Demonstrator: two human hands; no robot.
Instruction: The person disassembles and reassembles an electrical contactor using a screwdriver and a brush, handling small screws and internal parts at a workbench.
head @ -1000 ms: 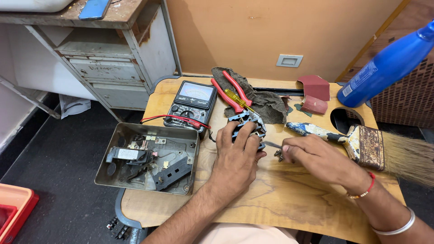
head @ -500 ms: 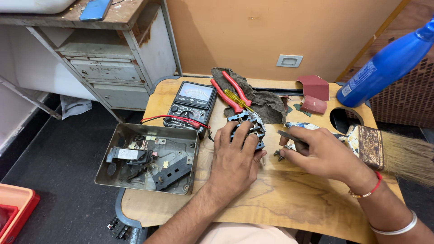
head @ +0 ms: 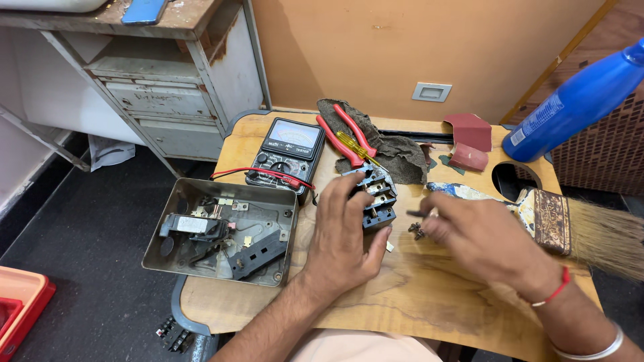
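Grey switch block (head: pixel 377 198) on wooden table (head: pixel 416 295), left hand (head: pixel 345 231) fingers clamped on it, right hand (head: pixel 479 234) fingers pinched on small dark part beside screws (head: pixel 416 231), open metal box (head: pixel 225 231) left.

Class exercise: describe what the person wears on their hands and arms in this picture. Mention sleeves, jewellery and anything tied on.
Both forearms are bare, with no sleeves and no gloves. The left hand and its wrist carry nothing. The right hand has a thin red thread tied round the wrist and, further up the forearm, a plain silver bangle. No rings can be made out.
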